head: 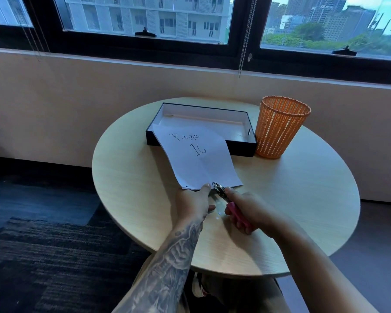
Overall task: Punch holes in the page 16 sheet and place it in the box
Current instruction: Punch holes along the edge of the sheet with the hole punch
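Head view: pinching near edge of page 16 sheet [196, 159] with left hand [193, 201], gripping hole punch [220, 190] in right hand [248, 211] just beside, on same edge; far end over box [242, 148].

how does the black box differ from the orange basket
The box is low, rectangular, black outside and white inside; the basket is tall, round and orange. The box has solid walls; the basket is perforated. Both stand open-topped on the round table.
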A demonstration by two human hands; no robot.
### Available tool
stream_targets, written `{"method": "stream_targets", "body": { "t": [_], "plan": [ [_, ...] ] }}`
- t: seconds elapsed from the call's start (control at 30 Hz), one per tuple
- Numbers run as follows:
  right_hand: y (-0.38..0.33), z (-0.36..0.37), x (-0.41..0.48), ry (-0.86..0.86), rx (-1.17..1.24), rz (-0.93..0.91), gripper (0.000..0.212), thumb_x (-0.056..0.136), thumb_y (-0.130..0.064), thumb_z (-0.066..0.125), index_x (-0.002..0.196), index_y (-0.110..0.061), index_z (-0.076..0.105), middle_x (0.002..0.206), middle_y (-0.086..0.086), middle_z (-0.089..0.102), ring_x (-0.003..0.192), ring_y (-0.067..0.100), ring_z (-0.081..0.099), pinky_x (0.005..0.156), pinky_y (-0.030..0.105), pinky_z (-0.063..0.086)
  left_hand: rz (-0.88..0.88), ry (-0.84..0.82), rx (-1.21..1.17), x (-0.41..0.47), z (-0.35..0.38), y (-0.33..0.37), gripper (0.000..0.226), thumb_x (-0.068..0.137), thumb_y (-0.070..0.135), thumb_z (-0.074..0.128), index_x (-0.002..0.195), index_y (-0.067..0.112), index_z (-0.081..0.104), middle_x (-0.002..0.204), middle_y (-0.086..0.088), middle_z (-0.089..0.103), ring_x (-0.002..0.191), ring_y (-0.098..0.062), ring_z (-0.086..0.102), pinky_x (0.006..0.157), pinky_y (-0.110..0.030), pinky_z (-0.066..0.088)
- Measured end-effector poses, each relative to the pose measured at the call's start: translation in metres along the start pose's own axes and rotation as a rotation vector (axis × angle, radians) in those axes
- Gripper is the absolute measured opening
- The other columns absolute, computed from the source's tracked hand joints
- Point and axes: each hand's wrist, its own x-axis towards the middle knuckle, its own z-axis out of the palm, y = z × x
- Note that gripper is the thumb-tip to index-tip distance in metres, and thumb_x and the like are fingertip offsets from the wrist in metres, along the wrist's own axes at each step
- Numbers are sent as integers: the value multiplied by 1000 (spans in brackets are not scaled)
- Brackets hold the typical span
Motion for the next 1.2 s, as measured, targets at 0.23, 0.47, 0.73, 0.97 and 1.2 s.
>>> {"method": "stream_targets", "body": {
  "t": [0.23, 0.47, 0.73, 0.97, 1.2],
  "plan": [
    [0, -3, 2, 25, -111, -45, 59, 99, -62, 42, 81, -8, 60, 59, 9, 50, 41, 19, 41, 41, 20, 31, -9, -12, 19, 3, 3, -1, 24, 88, 21, 73, 101, 1, 70, 102, -6, 75, 44, -18, 66, 34, -14, 38],
    [0, -5, 4, 30, -145, -54, 59, 99, -62, 41, 77, -10, 60, 57, 5, 50, 41, 17, 42, 41, 21, 31, -42, -29, 30, 3, 3, 0, 26, 89, 25, 72, 100, 1, 71, 100, -7, 76, 47, -15, 68, 33, -12, 38],
    [0, -9, 0, -20, -116, -44, 60, 99, -64, 39, 77, -12, 60, 57, 3, 51, 43, 17, 41, 42, 22, 30, -31, -8, 42, 0, 4, 2, 23, 87, 22, 74, 93, 1, 70, 102, -12, 75, 45, -19, 67, 33, -14, 38],
    [3, -19, -16, -41, 42, -74, 50, 101, -54, 47, 98, -6, 61, 75, 18, 66, 55, 26, 58, 50, 31, 47, -6, -1, 13, 2, 1, 0, 24, 89, 23, 73, 97, 1, 72, 89, -6, 73, 45, -19, 66, 32, -13, 36],
    [28, -48, -14, 340, -343, -201, 35, 94, -48, 56, 91, -14, 64, 88, 6, 71, 76, 21, 63, 68, 36, 48, 30, 2, -66, 13, -1, -9, 22, 82, 26, 80, 86, 6, 71, 67, -1, 64, 46, -25, 69, 64, -44, 61]
  ]
}}
